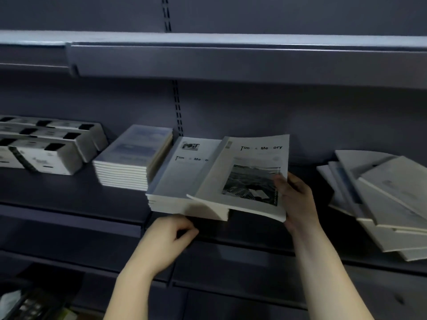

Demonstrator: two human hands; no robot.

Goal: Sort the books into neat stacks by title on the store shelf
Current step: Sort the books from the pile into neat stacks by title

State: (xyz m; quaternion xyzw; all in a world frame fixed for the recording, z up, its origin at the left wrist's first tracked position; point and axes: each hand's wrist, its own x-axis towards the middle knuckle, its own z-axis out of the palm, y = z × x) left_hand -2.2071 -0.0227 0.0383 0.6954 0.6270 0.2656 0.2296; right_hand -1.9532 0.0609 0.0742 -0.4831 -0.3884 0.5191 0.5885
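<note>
My right hand [294, 195] grips the right edge of a white "Time & Memory" book [245, 176] that carries a black-and-white photo. The book is tilted and partly overlaps a low stack of the same title [182, 179] on the middle shelf [69, 188]. My left hand [168, 236] hovers below the front edge of that stack, fingers curled, holding nothing. Left of this stack stands a taller neat stack of books with bluish covers [134, 158]. At the far right lies a messy fanned pile of white books [381, 199].
Several white boxes with black cut-outs [46, 144] fill the left end of the shelf. An upper shelf [231, 58] overhangs close above. A slotted upright [178, 107] runs down the back panel. Dark shelf surface shows between the middle stack and the right pile.
</note>
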